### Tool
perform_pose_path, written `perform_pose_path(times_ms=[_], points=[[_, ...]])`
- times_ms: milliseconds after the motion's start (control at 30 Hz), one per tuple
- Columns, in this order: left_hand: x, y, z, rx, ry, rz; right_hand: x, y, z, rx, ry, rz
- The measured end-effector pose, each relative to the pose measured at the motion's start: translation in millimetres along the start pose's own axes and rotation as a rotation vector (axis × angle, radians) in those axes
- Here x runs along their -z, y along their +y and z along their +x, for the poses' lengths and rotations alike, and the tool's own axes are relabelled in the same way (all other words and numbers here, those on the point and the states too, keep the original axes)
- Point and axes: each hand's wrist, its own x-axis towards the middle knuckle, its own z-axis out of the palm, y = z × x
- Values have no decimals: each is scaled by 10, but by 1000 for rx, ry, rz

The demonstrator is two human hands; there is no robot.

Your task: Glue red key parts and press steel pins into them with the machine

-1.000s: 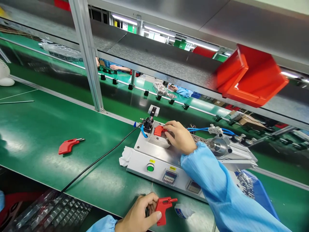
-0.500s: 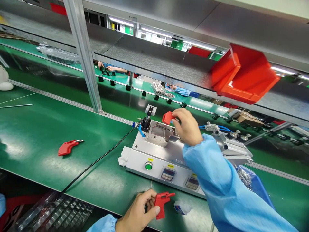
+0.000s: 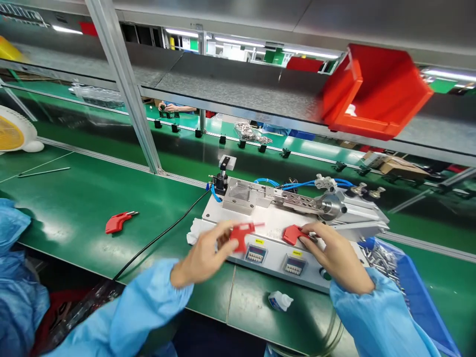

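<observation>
Left hand (image 3: 206,253) grips a red part (image 3: 241,237), right hand (image 3: 336,252) a second red part (image 3: 292,235), both around the machine (image 3: 275,261)'s front edge. Looks like a swap; next move probably calls for squaring one to the nest (image 3: 240,194).

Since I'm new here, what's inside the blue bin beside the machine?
Small silvery metal pieces lie heaped in the blue bin. Whatever lies beneath the heap is covered, and the right sleeve hides part of the bin.

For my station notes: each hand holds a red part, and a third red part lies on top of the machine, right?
No, the head view shows the third red part on the green table, not the machine; the left hand and right hand do each hold one.
</observation>
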Motion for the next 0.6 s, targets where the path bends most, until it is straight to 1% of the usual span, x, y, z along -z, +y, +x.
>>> perform_pose_path(times_ms=[67,133,200,233,300,367,400,500,600], points=[[235,181,473,-83,19,282,-27,-10,-10,13,19,-23],[387,303,888,-96,-26,523,-46,-40,-22,21,37,-43],[449,380,1176,-55,-125,688,-61,-67,-50,20,56,-43],[450,407,1265,-21,-169,749,-68,-74,-70,20,67,-36],[405,441,1343,35,-213,864,-81,-77,-116,19,89,-14],[324,440,1328,54,-199,971,-92,-69,-162,20,103,11],[280,426,1304,41,-171,1024,-97,-62,-181,19,111,24],[175,341,1225,-65,-67,1113,-120,-33,-210,15,127,53],[174,262,1172,-145,-32,1105,-148,-15,-200,8,136,63]])
